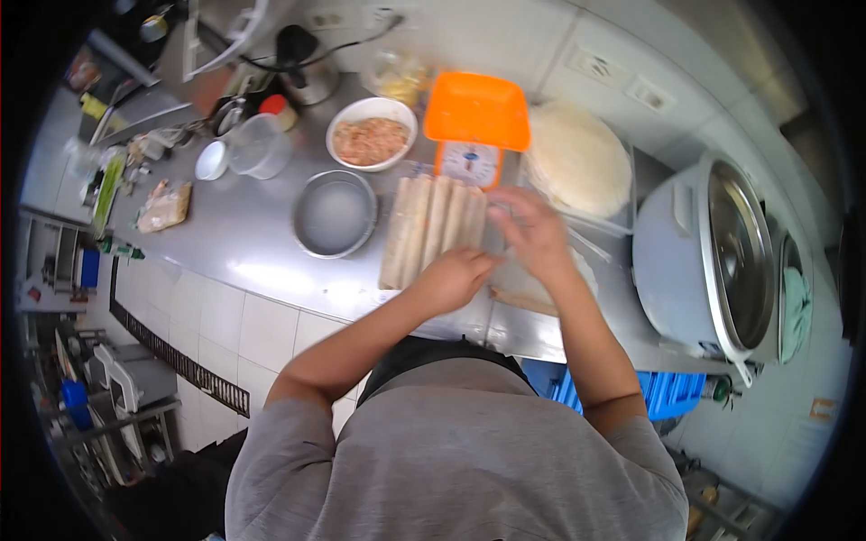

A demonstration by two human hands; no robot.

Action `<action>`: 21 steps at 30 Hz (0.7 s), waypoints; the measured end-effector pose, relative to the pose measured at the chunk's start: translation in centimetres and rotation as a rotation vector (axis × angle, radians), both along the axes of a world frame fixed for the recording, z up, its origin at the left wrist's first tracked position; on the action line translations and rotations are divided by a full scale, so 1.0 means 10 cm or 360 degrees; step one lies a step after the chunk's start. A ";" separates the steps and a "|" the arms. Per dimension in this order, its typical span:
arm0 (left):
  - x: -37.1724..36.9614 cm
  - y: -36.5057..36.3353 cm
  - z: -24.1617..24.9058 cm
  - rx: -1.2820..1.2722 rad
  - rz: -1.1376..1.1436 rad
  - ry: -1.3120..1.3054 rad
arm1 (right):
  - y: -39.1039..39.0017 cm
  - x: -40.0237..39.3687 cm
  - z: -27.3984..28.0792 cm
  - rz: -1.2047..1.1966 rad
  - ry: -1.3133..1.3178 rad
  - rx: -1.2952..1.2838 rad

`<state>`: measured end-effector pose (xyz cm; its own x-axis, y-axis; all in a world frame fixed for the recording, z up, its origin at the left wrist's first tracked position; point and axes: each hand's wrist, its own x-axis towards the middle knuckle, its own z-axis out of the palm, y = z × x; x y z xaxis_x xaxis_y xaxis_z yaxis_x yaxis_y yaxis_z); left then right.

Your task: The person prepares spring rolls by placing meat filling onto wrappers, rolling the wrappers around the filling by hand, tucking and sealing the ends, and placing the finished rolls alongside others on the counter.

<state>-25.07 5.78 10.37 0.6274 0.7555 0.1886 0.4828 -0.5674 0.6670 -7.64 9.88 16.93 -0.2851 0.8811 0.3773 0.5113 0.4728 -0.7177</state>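
Note:
Several long pale rolls (433, 221) lie side by side on the steel counter in front of me. My left hand (454, 278) is at their near right end, its fingers bent together; what they hold, if anything, is hidden. Just right of the rolls, my right hand (532, 225) is raised with its fingers apart, near the far end of the rightmost roll. Below it a thin round wrapper (568, 279) lies partly under my forearm, with a brownish strip (523, 301) along its near edge.
Behind the rolls stands an orange scale (469, 164). A white bowl of pinkish filling (371, 133) and a metal bowl (334, 215) are to the left. Stacked round wrappers (577, 160) lie behind my right hand. A large lidded pot (672, 257) stands at the right.

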 end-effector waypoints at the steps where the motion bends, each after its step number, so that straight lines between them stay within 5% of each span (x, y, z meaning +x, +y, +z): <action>1: -0.31 -0.19 0.08 -0.0061 0.0130 -0.0075 | 0.11 -0.33 -0.04 0.0230 -0.0034 -0.0062; 3: -0.90 -0.54 0.13 -0.0163 0.0400 -0.0155 | 0.29 -1.03 -0.28 0.0614 -0.0442 0.0016; 9: -1.99 -1.22 0.14 -0.0413 0.1126 -0.0247 | 0.58 -2.37 -0.83 0.0824 -0.1216 -0.0079; 15: -2.28 -1.26 0.22 -0.0311 0.1196 -0.0359 | 0.57 -2.49 -0.81 0.0959 -0.1261 -0.0635; 18: -2.42 -1.20 0.26 -0.0225 0.1164 -0.0319 | 0.62 -2.32 -0.73 0.0743 -0.0113 -0.1210; 21: -2.43 -1.09 0.26 -0.0309 0.1140 -0.0348 | 0.66 -2.10 -0.64 0.0715 0.1509 -0.1866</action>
